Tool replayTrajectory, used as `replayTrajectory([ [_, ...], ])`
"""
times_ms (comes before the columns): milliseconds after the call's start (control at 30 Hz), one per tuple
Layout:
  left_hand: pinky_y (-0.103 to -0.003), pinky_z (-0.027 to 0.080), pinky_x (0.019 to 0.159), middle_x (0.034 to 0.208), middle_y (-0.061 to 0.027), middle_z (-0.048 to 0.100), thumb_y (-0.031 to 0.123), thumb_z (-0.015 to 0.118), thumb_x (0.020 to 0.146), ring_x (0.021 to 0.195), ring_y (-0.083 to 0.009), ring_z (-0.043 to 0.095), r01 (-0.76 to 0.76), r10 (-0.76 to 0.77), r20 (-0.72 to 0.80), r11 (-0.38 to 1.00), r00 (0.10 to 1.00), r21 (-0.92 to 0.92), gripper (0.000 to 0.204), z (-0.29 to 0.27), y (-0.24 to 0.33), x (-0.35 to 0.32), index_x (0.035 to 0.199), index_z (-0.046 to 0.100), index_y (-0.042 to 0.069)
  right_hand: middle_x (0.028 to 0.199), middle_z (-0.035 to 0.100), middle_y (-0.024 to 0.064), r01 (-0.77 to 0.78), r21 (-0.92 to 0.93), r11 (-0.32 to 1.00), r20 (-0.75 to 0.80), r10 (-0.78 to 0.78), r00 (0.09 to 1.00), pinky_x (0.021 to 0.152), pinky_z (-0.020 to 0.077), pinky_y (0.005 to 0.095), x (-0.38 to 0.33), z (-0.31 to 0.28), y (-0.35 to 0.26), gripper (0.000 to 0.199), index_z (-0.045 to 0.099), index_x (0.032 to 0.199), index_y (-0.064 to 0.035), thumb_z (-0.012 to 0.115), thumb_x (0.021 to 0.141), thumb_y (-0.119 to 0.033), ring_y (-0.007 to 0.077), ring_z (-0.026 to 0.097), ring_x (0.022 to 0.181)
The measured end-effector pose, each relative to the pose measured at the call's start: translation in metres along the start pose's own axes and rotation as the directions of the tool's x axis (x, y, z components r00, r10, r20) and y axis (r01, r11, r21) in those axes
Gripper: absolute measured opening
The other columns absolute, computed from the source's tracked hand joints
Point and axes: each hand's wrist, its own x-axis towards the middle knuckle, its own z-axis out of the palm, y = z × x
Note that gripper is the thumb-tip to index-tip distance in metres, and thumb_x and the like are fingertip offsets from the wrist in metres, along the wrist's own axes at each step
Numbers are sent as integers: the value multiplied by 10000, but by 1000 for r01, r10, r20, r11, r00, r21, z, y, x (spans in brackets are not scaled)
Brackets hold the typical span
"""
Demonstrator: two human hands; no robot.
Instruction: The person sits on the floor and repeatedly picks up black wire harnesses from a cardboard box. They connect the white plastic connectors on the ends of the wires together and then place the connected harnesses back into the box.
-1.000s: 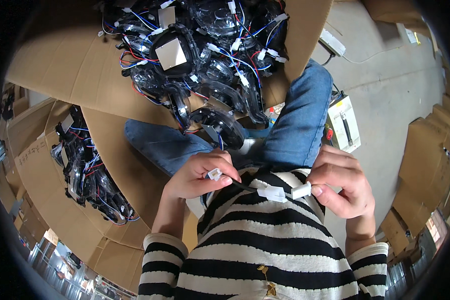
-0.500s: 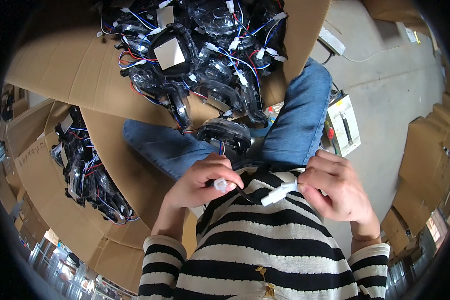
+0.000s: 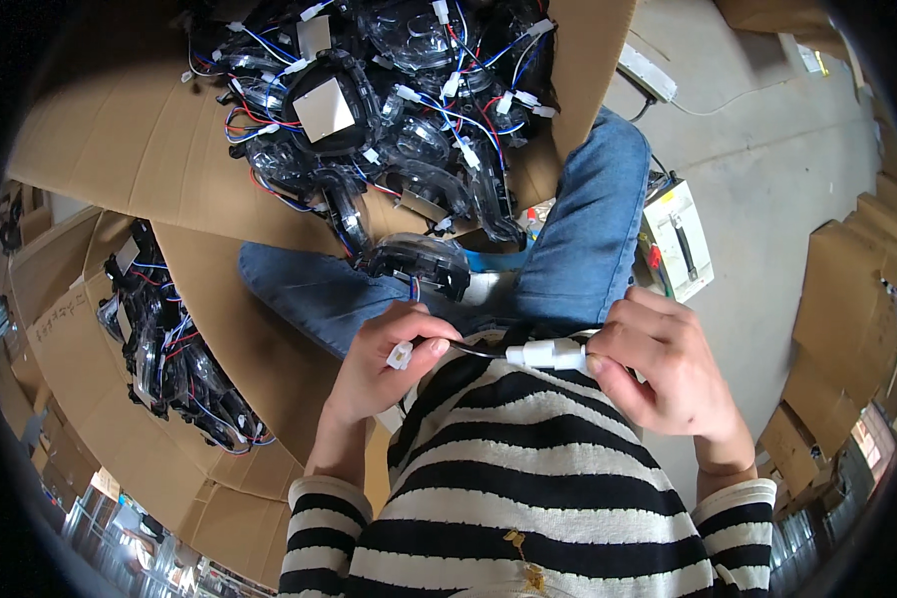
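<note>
My left hand (image 3: 389, 351) is closed in a pinch, with a small white plug connector (image 3: 400, 355) between its fingers. Also at those fingertips is a thin dark cable (image 3: 473, 348), which runs across to a longer white connector (image 3: 543, 354). That longer connector lies level in front of my striped shirt, its right end pinched by my right hand (image 3: 658, 364). Just beyond my left hand, a lamp unit (image 3: 419, 261) with a clear lens and black housing rests at my lap. Coloured wires (image 3: 415, 289) lead from it down toward the left hand.
Ahead, a large cardboard box (image 3: 120, 149) holds a heap of lamp units (image 3: 409, 135) with wires and white plugs. More lamps fill a box (image 3: 80, 319) at left. At right on the floor stand a white case (image 3: 679, 239) with a black handle and a power strip (image 3: 648, 72).
The longer white connector has gone from slanted to level. My left hand has shifted left with the small plug, stretching the dark cable straighter. The lamp unit sits slightly farther left in view.
</note>
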Motion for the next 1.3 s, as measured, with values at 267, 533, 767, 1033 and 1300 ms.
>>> replayTrajectory([
  [267,-238,354,603,669,-31,513,38,544,756,622,-120,453,30,-26,70,998,997,-59,86,0,-1,0,827,591,38,635,479,77,8,81,997,82,-15,996,504,378,325,0,0,5,53,533,693,-25,579,667,-32,239,460,586],
  [533,-252,376,620,712,-55,556,55,554,756,662,-145,488,106,-106,-24,994,994,-31,86,9,1,-6,832,587,32,629,447,78,16,-31,999,-63,-18,998,506,375,322,4,12,5,78,524,700,-28,587,653,-32,232,449,578],
  [767,-261,365,610,698,-50,547,52,555,753,653,-153,468,72,-72,8,997,997,0,81,11,2,-10,825,591,54,634,443,70,47,62,997,46,-50,998,508,378,323,-1,27,5,66,517,703,-33,571,665,-36,226,447,577],
  [1033,-300,402,688,790,-94,578,102,537,738,734,-211,524,-127,137,-820,989,555,79,129,-54,22,-94,793,584,-5,630,481,94,-25,119,993,-97,37,995,512,350,319,-9,-2,18,44,547,706,13,558,684,-23,233,440,570],
  [1300,-240,409,716,852,-66,551,137,516,835,789,-119,501,556,563,-803,739,-199,380,216,-217,64,-262,940,552,-47,599,481,85,-44,60,997,19,43,999,521,363,327,-7,25,20,64,571,751,-10,574,696,-43,229,450,555],
])
